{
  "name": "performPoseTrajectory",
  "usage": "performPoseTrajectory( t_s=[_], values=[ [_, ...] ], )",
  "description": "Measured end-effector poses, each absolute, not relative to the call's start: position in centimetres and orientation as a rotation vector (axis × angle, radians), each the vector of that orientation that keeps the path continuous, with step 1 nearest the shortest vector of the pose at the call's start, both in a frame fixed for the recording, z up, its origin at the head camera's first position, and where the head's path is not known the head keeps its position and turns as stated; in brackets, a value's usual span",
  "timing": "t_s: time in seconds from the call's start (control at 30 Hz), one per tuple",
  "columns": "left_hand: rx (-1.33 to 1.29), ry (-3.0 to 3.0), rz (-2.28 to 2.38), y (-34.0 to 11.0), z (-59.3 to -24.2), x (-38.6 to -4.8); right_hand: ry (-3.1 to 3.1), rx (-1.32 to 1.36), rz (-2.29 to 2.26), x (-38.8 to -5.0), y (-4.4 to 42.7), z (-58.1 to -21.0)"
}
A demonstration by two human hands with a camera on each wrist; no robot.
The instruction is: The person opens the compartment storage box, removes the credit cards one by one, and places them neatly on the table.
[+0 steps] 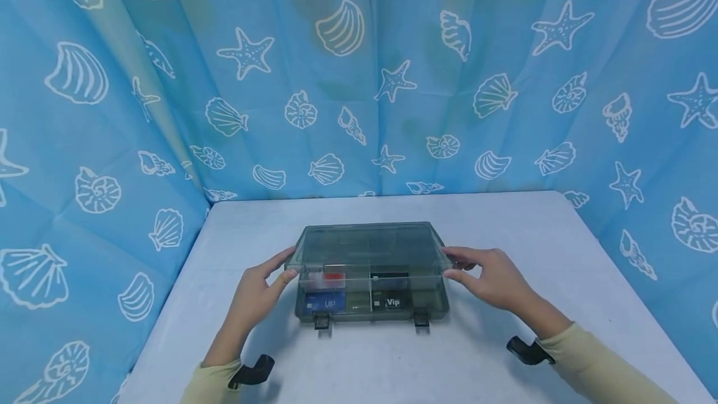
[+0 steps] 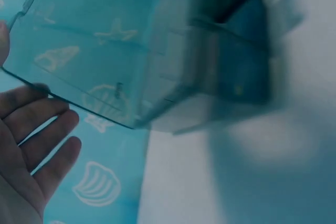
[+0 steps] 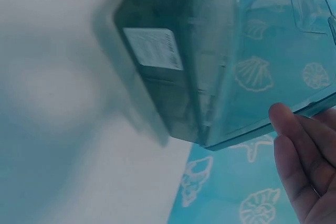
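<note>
A see-through grey plastic storage box (image 1: 373,316) stands on the table, its hinged lid (image 1: 364,242) raised at an angle. My left hand (image 1: 252,295) pinches the lid's left edge between thumb and fingers, the other fingers spread in the left wrist view. At the opposite edge my right hand (image 1: 496,279) holds the lid likewise; its thumb is out of the right wrist view. Inside lie a blue VIP card (image 1: 325,302), a black Vip card (image 1: 391,301) and a red and white card (image 1: 326,280), seen through the plastic.
Two dark latches (image 1: 321,322) hang at the box's front. A white label (image 3: 153,48) sticks to its side or base. The white table (image 1: 392,366) meets a blue shell-patterned curtain (image 1: 359,111) at the back and sides. Each wrist wears a black mount (image 1: 252,371).
</note>
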State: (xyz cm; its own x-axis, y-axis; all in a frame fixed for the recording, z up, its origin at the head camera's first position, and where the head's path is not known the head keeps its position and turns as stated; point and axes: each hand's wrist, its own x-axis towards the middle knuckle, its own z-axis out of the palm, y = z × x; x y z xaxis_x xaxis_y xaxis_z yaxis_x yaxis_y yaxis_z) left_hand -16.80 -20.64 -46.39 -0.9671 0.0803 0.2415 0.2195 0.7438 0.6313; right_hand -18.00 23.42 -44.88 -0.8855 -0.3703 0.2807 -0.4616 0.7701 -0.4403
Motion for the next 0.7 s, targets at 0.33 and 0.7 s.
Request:
performPoseTrajectory(
  t_s=[0.33,0.7],
  values=[
    [-0.186,-2.683,-0.954,-20.2,-44.4,-16.3,-2.72,0.645,0.726,-17.6,23.1,-43.0],
    [-0.192,-2.636,-0.93,-20.2,-43.7,-16.2,-2.66,0.656,0.663,-17.7,23.1,-41.6]
  ],
)
